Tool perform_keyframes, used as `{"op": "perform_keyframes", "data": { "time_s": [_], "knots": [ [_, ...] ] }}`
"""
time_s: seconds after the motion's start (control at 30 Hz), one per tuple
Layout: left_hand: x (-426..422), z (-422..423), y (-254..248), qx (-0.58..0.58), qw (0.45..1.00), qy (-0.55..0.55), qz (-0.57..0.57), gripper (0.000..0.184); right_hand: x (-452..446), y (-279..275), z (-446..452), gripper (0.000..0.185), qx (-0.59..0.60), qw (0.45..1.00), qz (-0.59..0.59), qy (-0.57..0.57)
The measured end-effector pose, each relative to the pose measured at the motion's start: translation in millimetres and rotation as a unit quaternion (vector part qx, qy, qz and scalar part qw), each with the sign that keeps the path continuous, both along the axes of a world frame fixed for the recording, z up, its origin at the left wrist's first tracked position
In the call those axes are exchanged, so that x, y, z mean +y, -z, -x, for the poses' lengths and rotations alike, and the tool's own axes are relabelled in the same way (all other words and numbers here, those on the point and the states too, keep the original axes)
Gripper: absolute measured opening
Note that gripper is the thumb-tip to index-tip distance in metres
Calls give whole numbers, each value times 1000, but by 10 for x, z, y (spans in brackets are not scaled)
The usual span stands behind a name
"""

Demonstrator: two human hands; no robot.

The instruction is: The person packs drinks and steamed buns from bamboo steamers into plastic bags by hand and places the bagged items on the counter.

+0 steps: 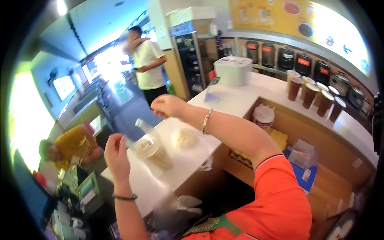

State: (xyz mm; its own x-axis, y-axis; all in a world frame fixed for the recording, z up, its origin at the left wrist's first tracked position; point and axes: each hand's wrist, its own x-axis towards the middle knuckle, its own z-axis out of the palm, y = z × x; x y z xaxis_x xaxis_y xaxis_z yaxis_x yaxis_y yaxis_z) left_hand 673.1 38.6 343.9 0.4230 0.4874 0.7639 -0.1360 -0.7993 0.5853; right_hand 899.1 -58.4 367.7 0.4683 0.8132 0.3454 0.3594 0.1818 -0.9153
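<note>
On the white counter (140, 192) stands a sealed plastic cup (154, 152) with a pale drink and dark print on its lid. Clear plastic film (143, 126) rises around the cup's far side. To the left of the cup, my left hand (116, 151) is raised with its fingers curled together. My right hand (170, 107) reaches over the counter's far edge, its fingers pinched. What either hand holds, if anything, is too fine or blurred to name. A round, pale, blurred item (184, 138) lies to the right of the cup.
Several filled cups (310, 96) stand on the right counter near a white box-shaped machine (233, 71). Below are a white bucket (264, 116) and a clear bin (303, 153). A person in white (148, 64) stands beyond; another in yellow (75, 144) is at left.
</note>
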Motion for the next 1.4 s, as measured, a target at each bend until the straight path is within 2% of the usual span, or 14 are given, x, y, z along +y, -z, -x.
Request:
{"op": "perform_keyframes", "data": {
  "time_s": [0.07,0.1,0.13,0.17,0.27,0.37,0.47,0.6,0.73,0.77,0.87,1.07,1.2,1.4],
  "knots": [
    [-69,46,11,7,1000,14,12,8,-140,-116,-535,38,-219,941,-81,246],
    [-101,79,20,38,999,-10,0,5,-229,-166,-948,51,-350,822,-115,434],
    [-134,111,5,69,997,-36,-11,6,-363,-307,-1405,61,-155,903,-95,389],
    [-153,124,-19,64,997,-39,-11,6,-630,-421,-1596,66,-226,835,-80,496],
    [-256,256,-128,108,991,-31,-70,20,-1217,-414,-2261,61,-180,808,51,558],
    [-453,321,-281,275,957,-28,-92,39,-1287,-288,-2430,59,-170,817,117,538],
    [-451,264,-232,306,921,-89,-224,32,-1324,-147,-2528,59,-106,847,160,495],
    [-253,266,-209,306,908,-131,-254,23,-1254,-88,-2636,61,-86,850,165,493],
    [-237,281,-238,188,982,20,-11,14,-1288,-37,-2953,54,-143,845,150,493],
    [-329,316,-322,204,972,57,103,18,-1287,-67,-2880,50,-133,854,133,485],
    [-261,332,-283,238,949,105,180,18,-1320,-137,-2774,52,-98,874,147,454],
    [-345,282,-249,331,938,22,-97,29,-1318,-149,-2586,68,-82,882,122,447],
    [-193,237,-154,341,909,-45,-236,18,-1318,-125,-2651,67,-92,884,138,438],
    [-128,281,-137,279,953,27,-111,12,-1277,-89,-2763,59,-124,883,151,427]
  ]
}}
